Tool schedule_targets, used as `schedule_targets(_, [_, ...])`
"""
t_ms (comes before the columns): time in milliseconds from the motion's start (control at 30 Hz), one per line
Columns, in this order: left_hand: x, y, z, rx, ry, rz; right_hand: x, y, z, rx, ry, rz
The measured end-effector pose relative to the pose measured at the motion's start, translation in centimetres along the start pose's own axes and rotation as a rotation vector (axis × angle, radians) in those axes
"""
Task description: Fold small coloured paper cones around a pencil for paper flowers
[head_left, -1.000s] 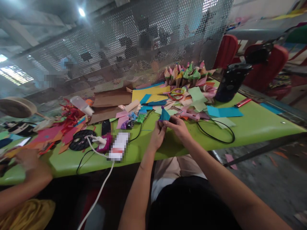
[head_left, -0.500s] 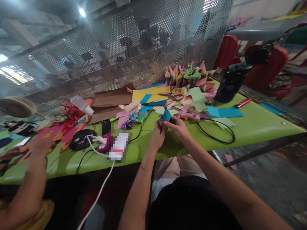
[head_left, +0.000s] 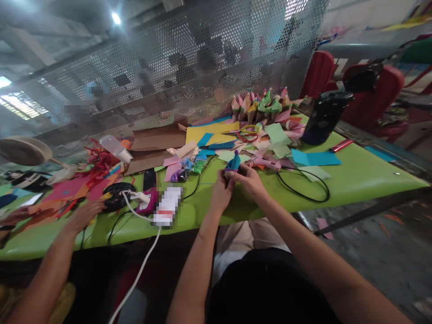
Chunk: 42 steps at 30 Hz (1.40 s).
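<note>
My left hand (head_left: pixel 221 189) and my right hand (head_left: pixel 249 180) meet over the green table (head_left: pixel 354 175), both pinched on a small blue paper cone (head_left: pixel 233 163) with a purple tip. The cone points up and leans slightly right. Just beyond it lies a pink glue gun (head_left: pixel 266 162) with its black cord (head_left: pixel 303 191) looping to the right. A cluster of finished paper cones (head_left: pixel 261 104) stands at the back of the table.
Sheets of coloured paper (head_left: pixel 216 135) and scissors (head_left: pixel 247 132) lie behind my hands. A dark bottle (head_left: pixel 322 119) stands at the right. A power strip (head_left: pixel 167 204) with a white cable sits left. Another person's arm (head_left: pixel 57 265) reaches to paper scraps at far left.
I have turned the blue cone between my fingers, so it now stands narrower and tilts right. The other person's hand at left has reached further across the table toward the black round object.
</note>
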State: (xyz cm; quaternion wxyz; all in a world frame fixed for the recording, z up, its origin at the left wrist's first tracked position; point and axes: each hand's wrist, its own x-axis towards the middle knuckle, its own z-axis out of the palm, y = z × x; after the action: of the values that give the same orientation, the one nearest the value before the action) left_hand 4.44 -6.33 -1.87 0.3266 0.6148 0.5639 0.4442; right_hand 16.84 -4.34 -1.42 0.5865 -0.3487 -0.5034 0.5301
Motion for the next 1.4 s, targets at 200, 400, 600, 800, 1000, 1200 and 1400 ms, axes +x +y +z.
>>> schedule_targets(200, [0.0, -0.3, 0.0, 0.021, -0.013, 0.041, 0.0, 0.3, 0.0, 0.02, 0.007, -0.02])
schedule_targets(400, [-0.1, 0.2, -0.1, 0.089, 0.032, -0.007, 0.0, 0.6, -0.1, 0.024, 0.002, -0.044])
schedule_targets(600, [-0.1, 0.5, -0.3, 0.047, 0.052, -0.018, 0.1, 0.8, -0.1, 0.044, -0.008, -0.006])
schedule_targets(800, [-0.1, 0.8, -0.3, 0.216, 0.036, -0.033, 0.2, 0.8, -0.3, 0.045, -0.013, 0.001])
schedule_targets(1000, [-0.4, 0.8, -0.2, 0.311, 0.054, -0.021, 0.3, 0.8, -0.4, 0.042, -0.02, -0.032])
schedule_targets(1200, [-0.1, 0.9, -0.2, 0.329, 0.047, -0.018, 0.2, 0.9, -0.3, 0.032, -0.038, -0.036])
schedule_targets(1400, [-0.3, 1.1, -0.1, 0.45, 0.037, -0.033, 0.2, 1.0, -0.1, 0.07, -0.02, -0.011])
